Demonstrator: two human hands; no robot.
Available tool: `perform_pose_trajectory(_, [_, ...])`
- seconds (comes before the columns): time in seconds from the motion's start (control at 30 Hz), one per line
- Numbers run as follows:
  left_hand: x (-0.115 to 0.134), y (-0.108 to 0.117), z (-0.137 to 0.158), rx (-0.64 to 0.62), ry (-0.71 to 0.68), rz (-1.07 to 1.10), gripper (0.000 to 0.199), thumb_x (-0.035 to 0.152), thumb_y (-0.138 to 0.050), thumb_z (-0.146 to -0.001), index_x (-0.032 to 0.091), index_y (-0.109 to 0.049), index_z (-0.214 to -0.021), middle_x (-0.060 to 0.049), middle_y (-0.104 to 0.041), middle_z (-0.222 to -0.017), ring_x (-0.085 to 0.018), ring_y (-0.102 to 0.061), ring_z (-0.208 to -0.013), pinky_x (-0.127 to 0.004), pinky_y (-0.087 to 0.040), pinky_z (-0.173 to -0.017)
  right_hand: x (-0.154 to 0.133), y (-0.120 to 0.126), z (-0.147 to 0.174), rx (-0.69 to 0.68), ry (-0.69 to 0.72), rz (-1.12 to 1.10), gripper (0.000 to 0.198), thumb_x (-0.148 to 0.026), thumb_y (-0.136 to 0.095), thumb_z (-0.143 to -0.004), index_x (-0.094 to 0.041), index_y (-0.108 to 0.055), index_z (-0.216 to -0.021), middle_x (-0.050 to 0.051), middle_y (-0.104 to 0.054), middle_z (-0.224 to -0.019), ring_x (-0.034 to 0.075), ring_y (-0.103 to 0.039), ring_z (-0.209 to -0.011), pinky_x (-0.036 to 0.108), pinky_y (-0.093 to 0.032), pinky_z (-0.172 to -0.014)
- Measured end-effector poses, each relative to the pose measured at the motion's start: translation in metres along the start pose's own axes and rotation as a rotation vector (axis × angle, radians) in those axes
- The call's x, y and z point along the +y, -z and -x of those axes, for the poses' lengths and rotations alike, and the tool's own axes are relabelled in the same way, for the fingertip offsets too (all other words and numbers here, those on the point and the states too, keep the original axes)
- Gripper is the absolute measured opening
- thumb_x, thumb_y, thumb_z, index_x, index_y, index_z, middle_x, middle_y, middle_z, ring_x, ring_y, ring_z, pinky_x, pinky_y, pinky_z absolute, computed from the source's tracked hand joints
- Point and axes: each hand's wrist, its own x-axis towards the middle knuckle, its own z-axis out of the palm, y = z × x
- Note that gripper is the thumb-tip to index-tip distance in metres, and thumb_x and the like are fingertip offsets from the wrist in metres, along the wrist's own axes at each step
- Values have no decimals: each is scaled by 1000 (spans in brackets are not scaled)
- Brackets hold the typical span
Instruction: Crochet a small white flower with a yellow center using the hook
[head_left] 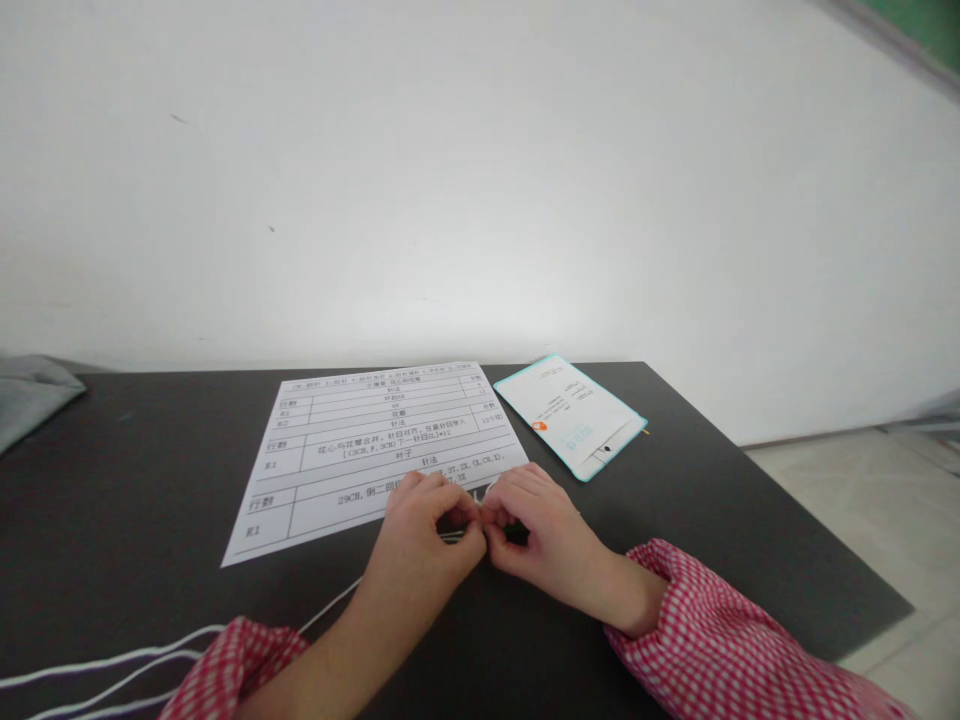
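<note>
The left hand (pixel 433 525) is pinched on white yarn (pixel 75 668), trailed off to the near left; the right hand (pixel 538 518) is pinched just beside. Fine yarn-working seems in hand; steady tension is called for. Beyond, a printed sheet (pixel 390 450) is laid on the dark table (pixel 697 500).

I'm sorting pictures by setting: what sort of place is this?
Probably a plain indoor workspace, though the kind of building is unclear: a dark table stands by a white wall, with a printed sheet lying on it.
</note>
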Motion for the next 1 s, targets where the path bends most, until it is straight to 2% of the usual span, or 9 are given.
perform_pose_trajectory(0.4, [0,-1,-1,15,-20,30,16,10,-55,-65,23,-56,-55,-1,-60,-65,-23,-54,-77,-37,-43,-73,-4,0,-2,36,-141,-96,23,-2,-58,-65,-22,-48,-66,-5,-53,-64,14,-51,-63,28,-40,-65])
perform_pose_trajectory(0.73, [-17,-2,-7,-1,-50,83,14,27,-55,-69,25,-66,-62,-2,-63,-68,-27,-55,-78,-40,-43,-73,-2,6,-3,28,-192,-71,19,-4,-64,-69,-22,-57,-70,-6,-58,-67,12,-56,-66,27,-42,-71])
perform_pose_trajectory(1.0, [-14,-2,-5,-19,-16,64,14,28,-55,-67,25,-67,-61,-3,-64,-69,-27,-55,-80,-40,-43,-74,-1,2,-1,46,-169,-59,19,-4,-64,-68,-21,-56,-68,-6,-57,-65,12,-56,-64,27,-41,-71])
